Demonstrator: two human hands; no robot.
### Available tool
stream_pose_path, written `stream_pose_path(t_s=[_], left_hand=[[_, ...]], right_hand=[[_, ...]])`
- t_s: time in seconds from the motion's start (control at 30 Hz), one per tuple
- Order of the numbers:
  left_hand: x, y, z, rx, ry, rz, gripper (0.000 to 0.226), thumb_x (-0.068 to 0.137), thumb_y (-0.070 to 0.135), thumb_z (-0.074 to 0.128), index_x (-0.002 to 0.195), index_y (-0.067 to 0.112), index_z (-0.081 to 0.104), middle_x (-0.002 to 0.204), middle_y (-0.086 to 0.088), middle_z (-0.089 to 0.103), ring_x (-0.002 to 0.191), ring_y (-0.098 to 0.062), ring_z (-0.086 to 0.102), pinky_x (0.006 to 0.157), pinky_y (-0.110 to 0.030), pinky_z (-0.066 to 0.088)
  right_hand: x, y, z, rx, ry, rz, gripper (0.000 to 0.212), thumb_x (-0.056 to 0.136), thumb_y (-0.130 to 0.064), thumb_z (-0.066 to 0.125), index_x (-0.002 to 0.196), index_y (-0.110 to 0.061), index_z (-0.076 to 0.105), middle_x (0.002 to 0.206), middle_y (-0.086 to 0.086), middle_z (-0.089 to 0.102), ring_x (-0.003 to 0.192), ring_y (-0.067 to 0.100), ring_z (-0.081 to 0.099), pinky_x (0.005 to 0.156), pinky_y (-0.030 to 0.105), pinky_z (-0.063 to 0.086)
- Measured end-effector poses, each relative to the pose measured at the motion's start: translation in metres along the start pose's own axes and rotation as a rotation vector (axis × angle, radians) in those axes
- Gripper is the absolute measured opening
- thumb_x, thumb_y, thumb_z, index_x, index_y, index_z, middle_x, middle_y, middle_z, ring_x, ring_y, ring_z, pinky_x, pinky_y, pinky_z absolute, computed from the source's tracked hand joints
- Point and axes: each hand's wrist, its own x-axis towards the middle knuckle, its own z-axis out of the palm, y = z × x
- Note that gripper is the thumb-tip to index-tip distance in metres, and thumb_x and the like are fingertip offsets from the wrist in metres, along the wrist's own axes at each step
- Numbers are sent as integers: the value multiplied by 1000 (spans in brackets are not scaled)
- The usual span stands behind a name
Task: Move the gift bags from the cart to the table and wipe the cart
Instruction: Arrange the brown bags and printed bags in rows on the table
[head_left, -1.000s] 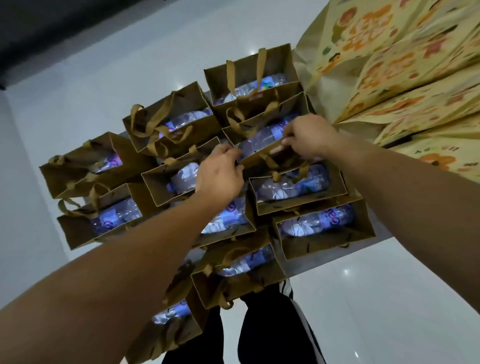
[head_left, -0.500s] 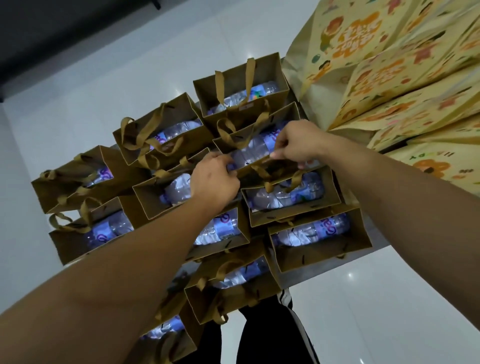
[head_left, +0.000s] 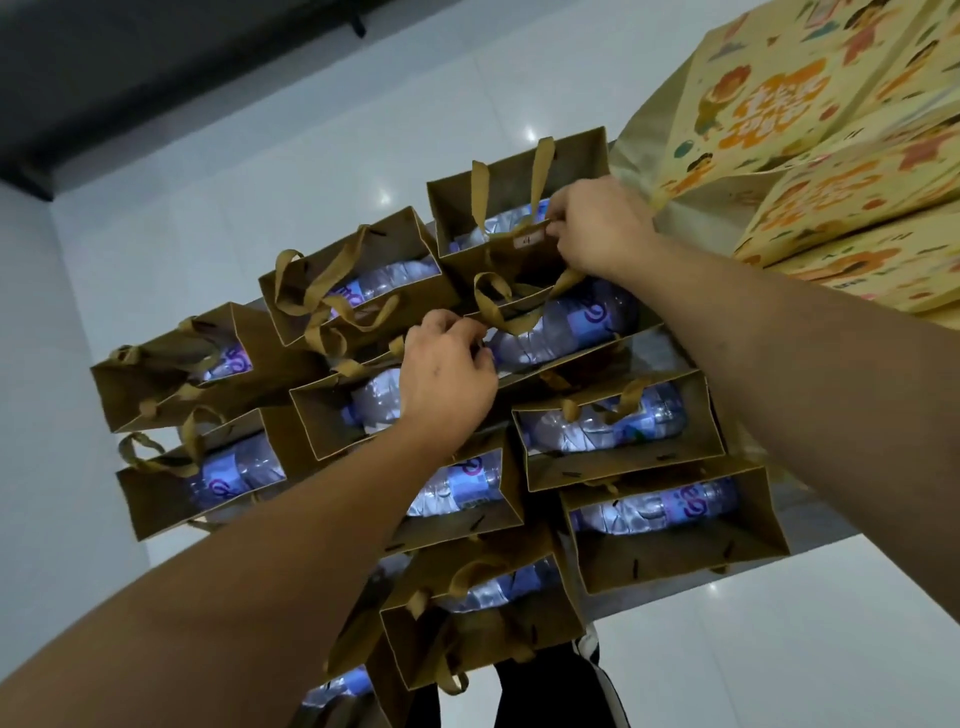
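While brown gift bags (head_left: 644, 525) holding water bottles (head_left: 660, 506) stand packed together on the grey cart (head_left: 810, 512), the left hand (head_left: 447, 374) pinches a ribbon handle (head_left: 498, 306) in the middle. Farther off, the right hand (head_left: 602, 228) pinches the rim of the far bag (head_left: 519, 208), beside the yellow printed bags (head_left: 831, 156).
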Motion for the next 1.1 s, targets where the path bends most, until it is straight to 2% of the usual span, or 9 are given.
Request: stream_pose_path(t_s=[0.1, 0.23, 0.33, 0.43, 0.53, 0.7, 0.83, 0.97, 1.1], left_hand=[[-1, -1, 0, -33, 8, -3, 29, 99, 25, 57, 126, 21, 68, 135, -1, 51, 121, -22, 42, 93, -25, 30], [0, 1, -3, -91, 29, -20, 29, 99, 25, 58, 126, 19, 68, 132, -1, 52, 120, -21, 43, 93, -23, 28], [3, 1, -5, -97, 39, -13, 28, 99, 25, 58, 124, 20, 69, 130, -1, 54, 120, -20, 45, 92, -22, 28], [6, 0, -7, -115, 48, -19, 27, 99, 24, 58, 123, 19, 69, 128, -1, 54, 119, -20, 46, 91, -23, 31], [8, -4, -6, -133, 55, -16, 27, 99, 24, 59, 123, 18, 69, 126, 0, 55, 118, -19, 47, 95, -26, 36], [13, -15, -2, -129, 58, 8, 25, 98, 23, 58, 121, 21, 70, 126, 2, 54, 117, -16, 46, 92, -24, 37], [12, -15, 0, -130, 69, 14, 27, 100, 22, 58, 125, 21, 68, 129, -1, 53, 119, -19, 44, 94, -24, 35], [11, -16, 1, -149, 69, 26, 27, 100, 22, 58, 124, 21, 68, 129, -2, 53, 118, -20, 45, 99, -32, 40], [12, -18, 2, -168, 71, 23, 26, 99, 22, 58, 123, 21, 68, 127, 1, 52, 118, -18, 44, 99, -30, 42]], right_hand=[[-5, 0, 0, 117, 30, -27, 16, 89, -22, 69, 103, -27, 74, 99, -2, 71, 98, 21, 64, 83, 36, 55], [-6, -3, 1, 533, 207, 42, 24, 80, -9, 66, 88, -31, 68, 81, -11, 68, 82, 8, 65, 78, 23, 54], [-4, -3, -9, 136, 142, -100, 46, 74, -12, 72, 117, -27, 61, 109, 1, 64, 98, 22, 62, 82, 35, 52], [-1, -3, -7, -354, 19, -273, 91, 70, -13, 80, 148, -26, 34, 144, 15, 35, 122, 37, 46, 93, 49, 46], [13, -3, -3, -559, -55, -391, 83, 81, -10, 71, 151, -26, 31, 151, 11, 34, 129, 36, 40, 102, 53, 42], [22, 3, -8, -618, -126, -448, 62, 91, -14, 62, 147, -27, 39, 141, 15, 39, 116, 35, 50, 92, 46, 47], [21, -5, 0, -461, -29, -486, 45, 90, -14, 63, 134, -14, 50, 129, 17, 46, 108, 34, 53, 80, 43, 49], [22, -12, 12, -239, 80, -443, 59, 80, -13, 69, 133, -8, 43, 136, 15, 41, 106, 36, 54, 72, 45, 54], [32, -21, 17, -270, -170, -269, 81, 80, -19, 76, 148, -16, 32, 139, 11, 45, 112, 34, 58, 83, 45, 54]])
